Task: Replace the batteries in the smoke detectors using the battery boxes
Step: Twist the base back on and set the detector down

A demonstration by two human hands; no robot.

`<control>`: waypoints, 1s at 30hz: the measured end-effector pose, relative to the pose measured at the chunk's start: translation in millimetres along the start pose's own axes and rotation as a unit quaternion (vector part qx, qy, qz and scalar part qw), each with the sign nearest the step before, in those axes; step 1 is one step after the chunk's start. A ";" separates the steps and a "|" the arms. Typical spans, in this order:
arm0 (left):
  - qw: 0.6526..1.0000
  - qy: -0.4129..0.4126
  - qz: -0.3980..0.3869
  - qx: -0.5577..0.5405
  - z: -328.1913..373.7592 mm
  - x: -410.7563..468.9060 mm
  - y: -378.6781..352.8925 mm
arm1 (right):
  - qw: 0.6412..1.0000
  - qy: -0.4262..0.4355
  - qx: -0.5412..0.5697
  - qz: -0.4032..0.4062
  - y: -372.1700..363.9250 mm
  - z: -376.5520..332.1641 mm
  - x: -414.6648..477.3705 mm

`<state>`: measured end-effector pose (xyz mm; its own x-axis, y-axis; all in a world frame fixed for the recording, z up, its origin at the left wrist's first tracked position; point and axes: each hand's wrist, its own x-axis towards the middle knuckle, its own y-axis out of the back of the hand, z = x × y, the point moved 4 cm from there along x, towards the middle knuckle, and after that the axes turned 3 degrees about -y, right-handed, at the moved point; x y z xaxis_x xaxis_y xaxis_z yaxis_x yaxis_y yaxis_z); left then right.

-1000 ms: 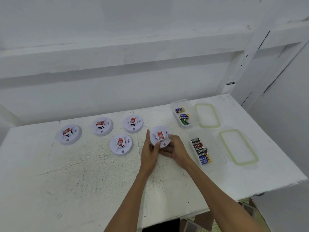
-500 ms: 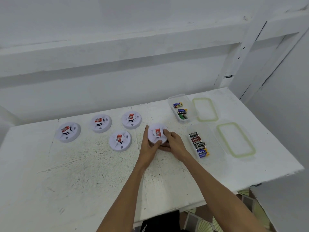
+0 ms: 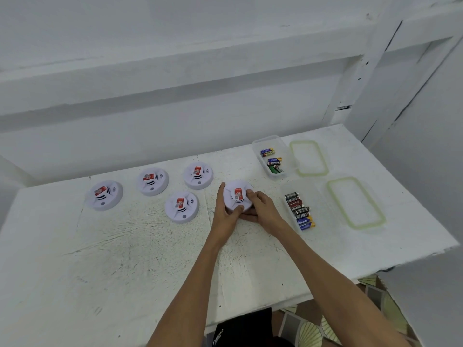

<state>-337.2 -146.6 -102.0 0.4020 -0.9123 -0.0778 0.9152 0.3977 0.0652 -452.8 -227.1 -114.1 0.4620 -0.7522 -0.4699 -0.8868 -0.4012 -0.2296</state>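
I see both grips on one smoke detector (image 3: 236, 196). It is a round white disc, face up, with a red label at its centre, dark vent slots beside the label and a raised middle. The left grip (image 3: 226, 214) curls round its left edge, with the thumb on the near rim. The right grip (image 3: 263, 209) curls over its right side, its fingertips close to the red label. I cannot tell whether the disc rests on the white scratched bench (image 3: 125, 259) or sits just above it.

Left of that detector, four other detectors (image 3: 182, 207) (image 3: 198, 175) (image 3: 152, 181) (image 3: 104, 195) lie flat, each showing the same red label. To its right, just beside the right grip, a clear battery box (image 3: 317, 204) holds a row of batteries (image 3: 299, 211), some black and some blue and yellow. Behind and to the right of the detector, a second clear battery box (image 3: 265, 139) holds a few blue, yellow and green cells (image 3: 271, 161). Farther right lie two green-rimmed lids (image 3: 308, 157) (image 3: 355, 202), one beside each box.
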 end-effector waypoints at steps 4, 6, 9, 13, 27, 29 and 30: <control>1.000 -0.007 0.001 0.000 0.0 0.3 0.5 | 1.000 0.003 0.000 0.005 0.1 1.6 1.8; 1.000 -0.005 0.002 0.000 -2.2 0.9 0.1 | 1.000 0.005 -0.003 0.006 0.5 2.1 2.3; 1.000 -0.007 0.002 -0.001 -4.3 1.7 -0.5 | 1.000 0.005 -0.009 0.011 1.3 1.9 2.4; 1.000 -0.012 0.004 0.000 -5.9 4.0 -0.7 | 1.000 0.007 -0.015 0.013 1.0 2.7 3.3; 0.992 0.026 0.053 -0.113 -16.8 9.6 9.5 | 0.999 0.019 -0.035 0.037 1.4 5.0 4.6; 0.991 0.021 0.058 -0.120 -17.1 8.3 9.1 | 0.999 0.020 -0.032 0.035 1.5 4.9 5.0; 0.990 0.023 0.058 -0.123 -18.3 7.9 9.0 | 0.999 0.018 -0.032 0.031 1.5 5.0 5.3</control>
<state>-325.3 -148.4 -120.3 0.5007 -0.8560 -0.1291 0.8396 0.5165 -0.1682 -451.8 -229.0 -121.2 0.4068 -0.7944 -0.4509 -0.9117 -0.3843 -0.1455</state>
